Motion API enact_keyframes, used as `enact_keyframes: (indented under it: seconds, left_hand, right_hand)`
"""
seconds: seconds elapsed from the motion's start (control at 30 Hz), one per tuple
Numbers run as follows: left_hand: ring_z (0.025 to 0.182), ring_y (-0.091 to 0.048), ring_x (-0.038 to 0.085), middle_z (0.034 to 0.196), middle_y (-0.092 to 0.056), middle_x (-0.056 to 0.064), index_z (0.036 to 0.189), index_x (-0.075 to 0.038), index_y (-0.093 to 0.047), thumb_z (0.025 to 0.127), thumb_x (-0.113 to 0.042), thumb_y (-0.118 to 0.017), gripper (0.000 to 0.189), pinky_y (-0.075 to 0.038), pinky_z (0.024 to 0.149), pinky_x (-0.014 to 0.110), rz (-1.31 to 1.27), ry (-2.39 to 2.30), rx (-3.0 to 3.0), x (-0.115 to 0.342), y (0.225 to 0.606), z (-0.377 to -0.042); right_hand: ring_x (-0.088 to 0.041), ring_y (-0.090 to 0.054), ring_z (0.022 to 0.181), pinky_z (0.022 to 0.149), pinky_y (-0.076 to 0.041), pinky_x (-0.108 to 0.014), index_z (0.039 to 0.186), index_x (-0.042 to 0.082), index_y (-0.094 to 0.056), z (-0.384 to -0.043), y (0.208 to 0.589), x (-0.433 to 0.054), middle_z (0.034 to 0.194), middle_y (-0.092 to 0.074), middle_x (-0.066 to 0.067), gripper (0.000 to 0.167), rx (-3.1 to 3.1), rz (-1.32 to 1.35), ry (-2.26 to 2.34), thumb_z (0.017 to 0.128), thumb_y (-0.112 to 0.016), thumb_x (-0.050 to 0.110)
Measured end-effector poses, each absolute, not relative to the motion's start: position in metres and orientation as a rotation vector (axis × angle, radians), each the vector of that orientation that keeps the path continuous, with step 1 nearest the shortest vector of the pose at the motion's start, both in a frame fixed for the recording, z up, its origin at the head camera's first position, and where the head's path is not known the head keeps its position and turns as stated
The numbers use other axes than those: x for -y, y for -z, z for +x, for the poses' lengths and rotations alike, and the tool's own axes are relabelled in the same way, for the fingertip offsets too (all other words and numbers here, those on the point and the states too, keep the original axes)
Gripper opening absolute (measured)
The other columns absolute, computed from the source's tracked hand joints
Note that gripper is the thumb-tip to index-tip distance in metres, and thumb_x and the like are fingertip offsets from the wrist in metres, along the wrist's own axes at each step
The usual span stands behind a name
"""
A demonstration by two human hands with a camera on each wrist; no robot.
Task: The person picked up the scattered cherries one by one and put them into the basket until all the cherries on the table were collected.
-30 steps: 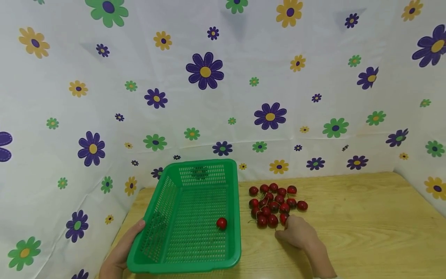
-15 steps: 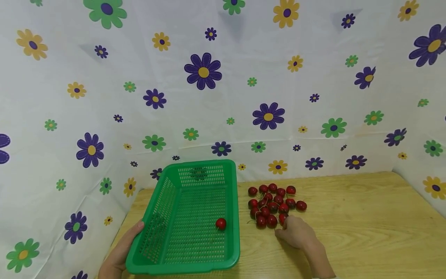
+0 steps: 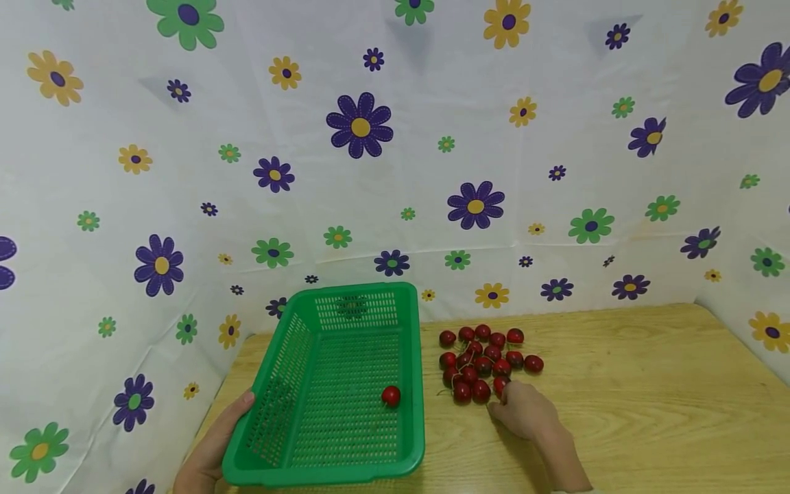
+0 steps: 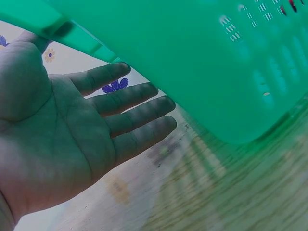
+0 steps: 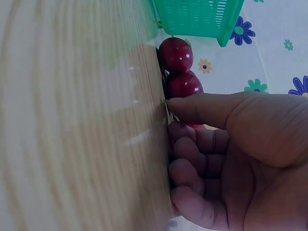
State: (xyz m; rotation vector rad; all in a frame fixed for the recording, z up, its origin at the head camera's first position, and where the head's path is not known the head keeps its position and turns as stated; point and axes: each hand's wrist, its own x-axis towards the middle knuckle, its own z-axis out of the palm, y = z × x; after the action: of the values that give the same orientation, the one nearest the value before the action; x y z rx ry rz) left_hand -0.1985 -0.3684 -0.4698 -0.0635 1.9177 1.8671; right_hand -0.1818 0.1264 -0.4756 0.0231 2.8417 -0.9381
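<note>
Cherries (image 3: 482,367) in the head view lie on the worktop (image 3: 648,391) beside the basket (image 3: 417,391), one inside — likely light, firm, slick. Left wrist: left hand (image 4: 72,120), fingers straight alongside the basket. Right wrist: right hand (image 5: 236,154), fingers apparently pinching one — its rounded sides should hold best.

The rectangular basket (image 3: 415,391) is green, with many small slots, and its opening looks upward; the left hand (image 3: 213,444) touches its rim. One red cherry (image 3: 391,395) lies inside, near the right wall. Darker cherries (image 3: 483,366) (shiny, some with thin stems) lie grouped outside, one partly hidden by the right hand (image 3: 526,412).
</note>
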Motion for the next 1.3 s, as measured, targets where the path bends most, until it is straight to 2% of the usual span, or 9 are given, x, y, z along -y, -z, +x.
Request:
enact_keyframes:
  seconds: [0.1, 0.3, 0.53, 1.03, 1.3]
  left_hand:
    - [0.097, -0.067, 0.028, 0.12, -0.063, 0.011, 0.159, -0.005, -0.002, 0.103, -0.058, -0.031, 0.082, -0.056, 0.087, 0.048, -0.159, -1.892, -1.903, 0.3672, 0.468, -0.197]
    - [0.096, -0.067, 0.027, 0.119, -0.063, 0.011, 0.159, -0.004, -0.004, 0.103, -0.058, -0.03, 0.082, -0.057, 0.087, 0.046, -0.168, -1.887, -1.921, 0.3665, 0.4662, -0.1965]
    - [0.097, -0.067, 0.027, 0.122, -0.061, 0.013, 0.158, -0.002, -0.006, 0.102, -0.058, -0.03, 0.082, -0.057, 0.087, 0.046, -0.165, -1.88, -1.949, 0.3646, 0.4657, -0.1968]
    - [0.093, -0.069, 0.027, 0.115, -0.064, 0.01, 0.158, -0.001, -0.006, 0.102, -0.059, -0.03, 0.084, -0.057, 0.086, 0.048, -0.172, -1.891, -1.933, 0.366, 0.4659, -0.1952]
    - [0.093, -0.069, 0.027, 0.115, -0.064, 0.011, 0.158, -0.001, -0.005, 0.102, -0.059, -0.031, 0.085, -0.057, 0.086, 0.048, -0.174, -1.887, -1.938, 0.3652, 0.4667, -0.1944]
  right_hand:
    - [-0.006, -0.026, 0.046, 0.043, -0.019, -0.018, 0.052, 0.016, -0.04, -0.1815, 0.4754, -0.1254, 0.048, -0.031, 0.008, 0.045, -2.849, 0.034, 0.928, 0.088, -0.066, 0.017]
    - [-0.006, -0.027, 0.046, 0.043, -0.019, -0.019, 0.054, 0.016, -0.041, -0.1803, 0.474, -0.1235, 0.049, -0.034, 0.007, 0.043, -2.828, 0.048, 0.921, 0.089, -0.065, 0.023]
    - [-0.007, -0.029, 0.046, 0.043, -0.02, -0.019, 0.055, 0.014, -0.048, -0.1804, 0.4721, -0.1208, 0.05, -0.038, 0.007, 0.045, -2.827, 0.029, 0.878, 0.088, -0.072, 0.033]
    - [-0.008, -0.033, 0.046, 0.041, -0.023, -0.018, 0.057, 0.014, -0.045, -0.1825, 0.4731, -0.1185, 0.051, -0.04, 0.004, 0.038, -2.865, 0.033, 0.83, 0.09, -0.063, 0.017]
    - [-0.008, -0.034, 0.045, 0.04, -0.025, -0.018, 0.058, 0.014, -0.045, -0.1822, 0.4748, -0.117, 0.053, -0.042, 0.003, 0.034, -2.892, 0.068, 0.878, 0.086, -0.065, 0.012]
